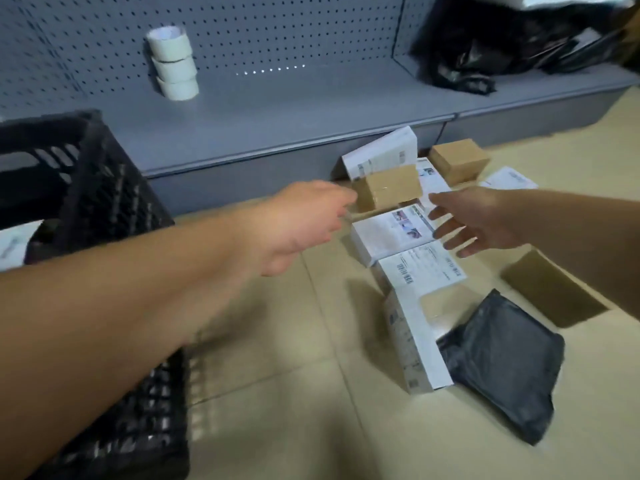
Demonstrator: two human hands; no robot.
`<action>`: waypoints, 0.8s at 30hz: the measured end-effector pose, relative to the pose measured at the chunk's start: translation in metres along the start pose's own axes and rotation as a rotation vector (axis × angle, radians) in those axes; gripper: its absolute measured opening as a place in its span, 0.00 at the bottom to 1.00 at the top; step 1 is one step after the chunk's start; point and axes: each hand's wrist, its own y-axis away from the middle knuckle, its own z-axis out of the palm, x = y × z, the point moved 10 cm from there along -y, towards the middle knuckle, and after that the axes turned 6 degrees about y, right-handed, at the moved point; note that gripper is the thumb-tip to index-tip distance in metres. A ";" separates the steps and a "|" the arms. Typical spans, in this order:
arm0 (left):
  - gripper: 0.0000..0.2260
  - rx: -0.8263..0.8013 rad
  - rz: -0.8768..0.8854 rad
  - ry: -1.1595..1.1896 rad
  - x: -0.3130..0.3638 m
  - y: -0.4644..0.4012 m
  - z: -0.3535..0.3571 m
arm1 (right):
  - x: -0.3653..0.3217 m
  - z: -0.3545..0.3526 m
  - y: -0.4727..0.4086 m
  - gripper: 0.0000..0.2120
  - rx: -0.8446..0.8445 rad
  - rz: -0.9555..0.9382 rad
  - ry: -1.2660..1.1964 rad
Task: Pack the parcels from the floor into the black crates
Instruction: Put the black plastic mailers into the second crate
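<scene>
The left hand reaches forward with its fingers at the left edge of a small brown cardboard box sealed with clear tape; motion blur hides whether the fingers actually grip it. The right hand is spread, fingers straight and apart, just right of that box and over a flat white printed carton, holding nothing.

The brown box sits on top of a heap of parcels on the beige tiled floor: a white box with a shipping label leans behind it, a long white carton bearing a barcode label lies nearer the camera, and a dark grey plastic mailer bag rests beside that. A second plain brown cardboard box stands further back, and a flat brown cardboard parcel lies under the right forearm. The label text is too blurred to read.

On the left, a black lattice plastic crate stands by the arm; its contents are not visible. Behind, three stacked white tape rolls and crumpled black plastic bags sit on a grey metal shelf with a perforated back panel.
</scene>
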 end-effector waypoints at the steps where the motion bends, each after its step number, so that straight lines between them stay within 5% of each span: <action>1: 0.06 -0.035 -0.019 0.009 -0.004 -0.002 0.025 | 0.019 -0.007 -0.006 0.24 0.011 0.032 0.019; 10: 0.15 -0.222 -0.308 0.105 -0.071 -0.002 0.198 | 0.131 -0.029 -0.033 0.26 0.013 0.221 0.159; 12: 0.08 -0.277 -0.389 0.176 -0.092 0.002 0.225 | 0.145 -0.031 -0.036 0.26 0.020 0.233 0.202; 15: 0.10 -0.330 -0.537 0.223 -0.130 0.018 0.260 | 0.160 -0.032 -0.038 0.25 0.021 0.233 0.270; 24: 0.25 -0.157 -0.747 0.253 -0.221 0.047 0.289 | 0.190 -0.025 -0.048 0.27 -0.065 0.280 0.306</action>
